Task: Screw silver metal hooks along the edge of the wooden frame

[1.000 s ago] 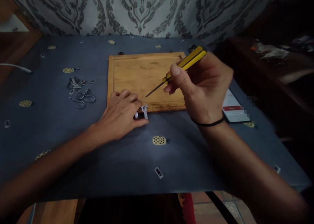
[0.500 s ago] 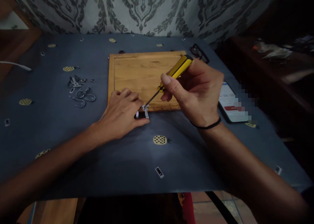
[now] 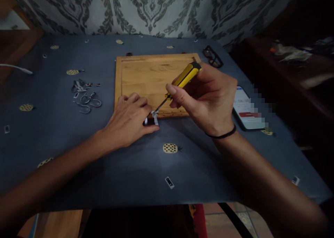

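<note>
A wooden board (image 3: 146,78) with a raised rim lies flat on the table. At its near edge sits a small silver metal bracket or hook (image 3: 154,116), pinned there by my left hand (image 3: 132,118), whose thumb is under it and whose fingers rest on the board. My right hand (image 3: 208,95) grips a yellow and black screwdriver (image 3: 184,78), tilted down to the left, its tip on the metal piece. Whether a screw sits under the tip is too small to see. A row of small holes runs along the board's near edge.
Left of the board lie metal hooks (image 3: 90,101), with clips and small screws (image 3: 80,85) behind them. A phone (image 3: 246,109) is right of my right hand, and eyeglasses (image 3: 212,57) lie at the back right. A white cable (image 3: 18,68) reaches in from the left.
The screwdriver handle and my right hand's fingers have turned and shifted slightly left and down. The tip stays on the metal piece, and my left hand holds its place.
</note>
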The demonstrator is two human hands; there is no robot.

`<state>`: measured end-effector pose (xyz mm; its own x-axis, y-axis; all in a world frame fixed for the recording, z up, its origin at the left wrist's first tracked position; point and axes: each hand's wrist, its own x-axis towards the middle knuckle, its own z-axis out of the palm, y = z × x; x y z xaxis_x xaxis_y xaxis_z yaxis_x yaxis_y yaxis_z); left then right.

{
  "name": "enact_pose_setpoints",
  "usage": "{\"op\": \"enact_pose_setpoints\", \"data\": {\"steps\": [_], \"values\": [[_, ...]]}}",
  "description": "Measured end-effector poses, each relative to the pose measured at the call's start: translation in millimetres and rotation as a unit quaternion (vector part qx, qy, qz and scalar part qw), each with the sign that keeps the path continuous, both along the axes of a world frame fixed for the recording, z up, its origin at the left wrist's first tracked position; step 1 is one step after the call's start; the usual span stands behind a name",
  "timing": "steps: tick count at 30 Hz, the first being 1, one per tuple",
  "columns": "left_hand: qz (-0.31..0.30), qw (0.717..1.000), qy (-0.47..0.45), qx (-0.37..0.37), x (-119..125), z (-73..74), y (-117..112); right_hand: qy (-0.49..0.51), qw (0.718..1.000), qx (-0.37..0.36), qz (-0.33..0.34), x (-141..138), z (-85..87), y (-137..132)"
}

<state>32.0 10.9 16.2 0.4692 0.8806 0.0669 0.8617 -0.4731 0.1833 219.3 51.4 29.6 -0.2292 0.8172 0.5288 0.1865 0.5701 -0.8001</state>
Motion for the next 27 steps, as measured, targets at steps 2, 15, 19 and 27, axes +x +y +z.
{"op": "enact_pose_setpoints", "data": {"steps": [2, 15, 19, 27], "values": [[0.002, 1.0, 0.001, 0.0, 0, 0.2, 0, 0.002, 1.0, -0.005, 0.008, 0, 1.0, 0], [-0.005, 1.0, 0.005, 0.025, -1, -3.3, 1, -0.028, 0.994, -0.057, 0.091, 11, 5.4, 2], [0.001, 1.0, 0.001, 0.021, -1, -3.6, 0, 0.0, 0.994, -0.074, 0.082, 5, 3.3, 2], [-0.005, 1.0, -0.005, 0.014, -2, -3.8, 0, -0.004, 0.986, -0.102, 0.13, 6, 6.8, 1]]}}
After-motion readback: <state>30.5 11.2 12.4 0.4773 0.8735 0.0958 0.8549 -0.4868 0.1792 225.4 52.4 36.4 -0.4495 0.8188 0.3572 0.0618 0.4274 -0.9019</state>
